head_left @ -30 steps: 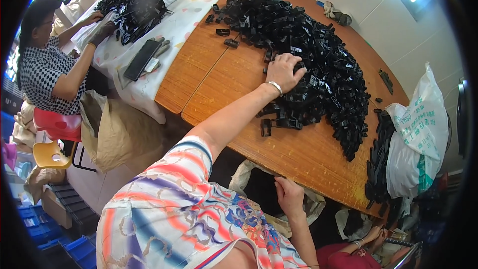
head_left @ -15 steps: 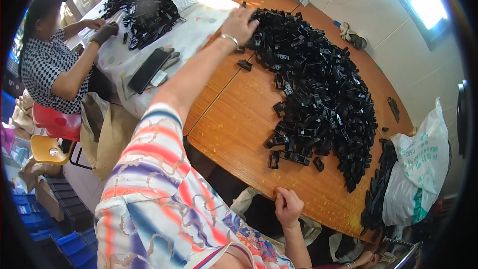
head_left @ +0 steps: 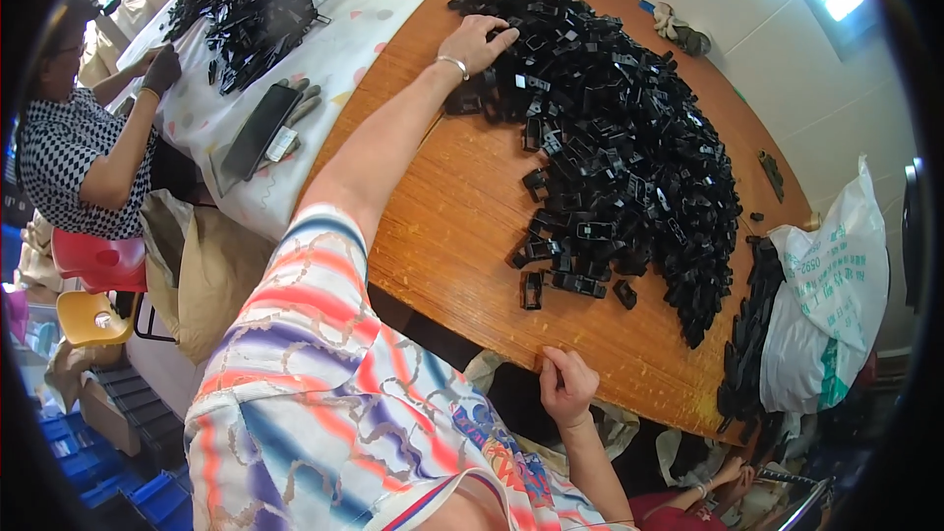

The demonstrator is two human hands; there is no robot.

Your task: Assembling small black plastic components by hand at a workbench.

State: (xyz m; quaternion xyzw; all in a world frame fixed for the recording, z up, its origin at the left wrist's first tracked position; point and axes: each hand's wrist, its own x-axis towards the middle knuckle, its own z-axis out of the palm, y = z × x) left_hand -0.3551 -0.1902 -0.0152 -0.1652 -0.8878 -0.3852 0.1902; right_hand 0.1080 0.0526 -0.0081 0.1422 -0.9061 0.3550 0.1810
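Observation:
A big heap of small black plastic parts point(head_left: 629, 147) covers the far half of a round wooden table point(head_left: 442, 236). My left hand point(head_left: 477, 39), with a silver bracelet at the wrist, lies palm down on the far left end of the heap, fingers spread over the parts. A few loose parts point(head_left: 551, 280) sit at the heap's near edge. My right hand point(head_left: 565, 383) is at the table's near edge, fingers curled together over the rim. My striped sleeve point(head_left: 315, 364) fills the lower middle.
At the left a person in a checked shirt point(head_left: 69, 157), wearing dark gloves, works at a cloth-covered table point(head_left: 324, 49) with another black heap point(head_left: 251, 20). A white sack point(head_left: 826, 295) stands at the right. Red and yellow stools point(head_left: 93, 285) and blue crates point(head_left: 128, 492) are at lower left.
My left hand has gone from the middle of the heap out to its far left end and now rests there. My right hand has stayed at the table's edge.

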